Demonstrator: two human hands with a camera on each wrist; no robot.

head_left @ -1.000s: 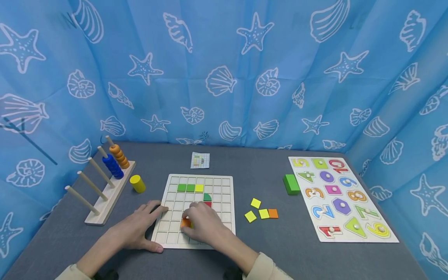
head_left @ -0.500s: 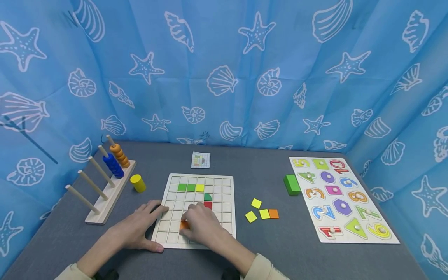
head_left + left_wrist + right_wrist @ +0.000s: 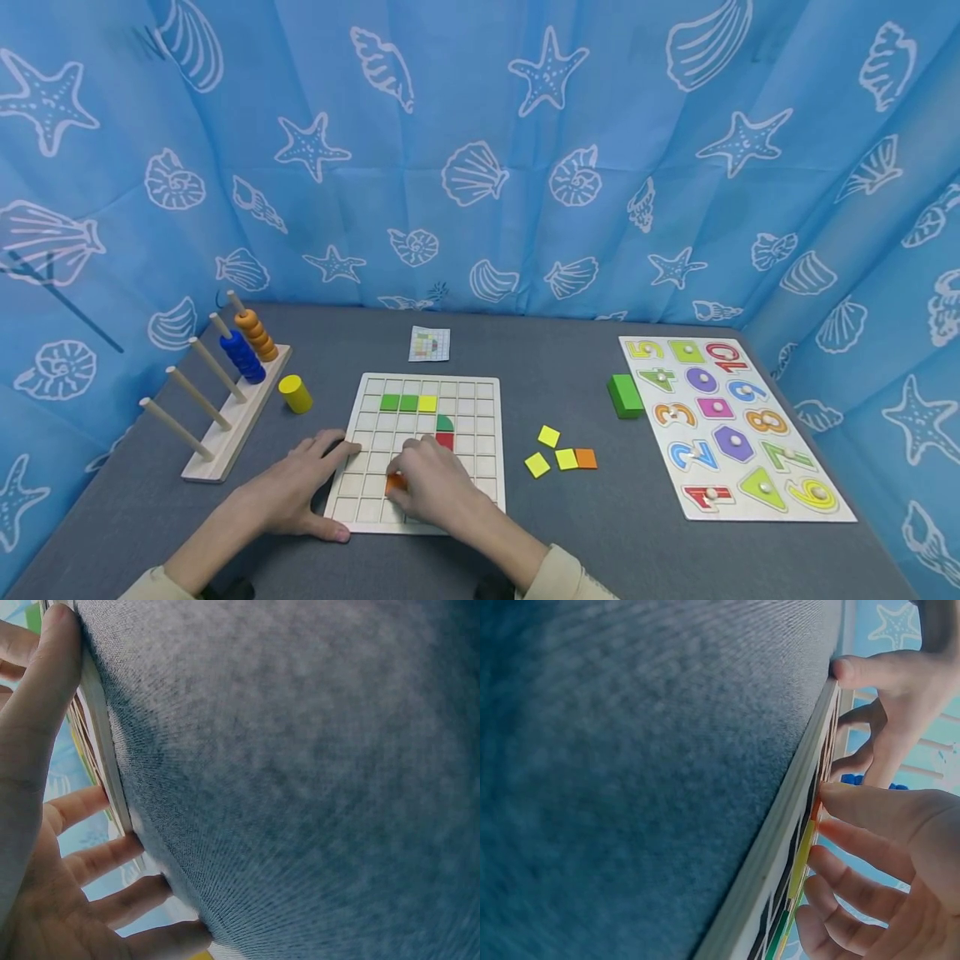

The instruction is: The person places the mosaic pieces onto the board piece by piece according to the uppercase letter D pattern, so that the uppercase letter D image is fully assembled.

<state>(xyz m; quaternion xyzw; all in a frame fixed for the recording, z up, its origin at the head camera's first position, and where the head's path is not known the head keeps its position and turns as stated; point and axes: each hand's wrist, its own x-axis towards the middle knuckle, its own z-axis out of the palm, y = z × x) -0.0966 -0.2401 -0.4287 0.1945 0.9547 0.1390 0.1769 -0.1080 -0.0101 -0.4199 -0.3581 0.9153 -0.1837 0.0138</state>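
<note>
Before a blue curtain (image 3: 480, 208), on a grey table (image 3: 570, 533): spreads the left hand (image 3: 288, 483) wide along the board's (image 3: 483, 390) left edge, likely to steady it; pinches an orange tile (image 3: 394, 486) low on it with the right hand (image 3: 435, 483), seemingly to seat it. Counts, uncovered, two green squares (image 3: 390, 402), one yellow square (image 3: 427, 403), one red square (image 3: 446, 440), one green quarter-circle (image 3: 444, 422); rightward, three loose yellow tiles (image 3: 548, 436), one loose orange tile (image 3: 585, 458).

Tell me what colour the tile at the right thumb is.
Orange: the tile at the right hand's thumb shows best in the head view.
</note>
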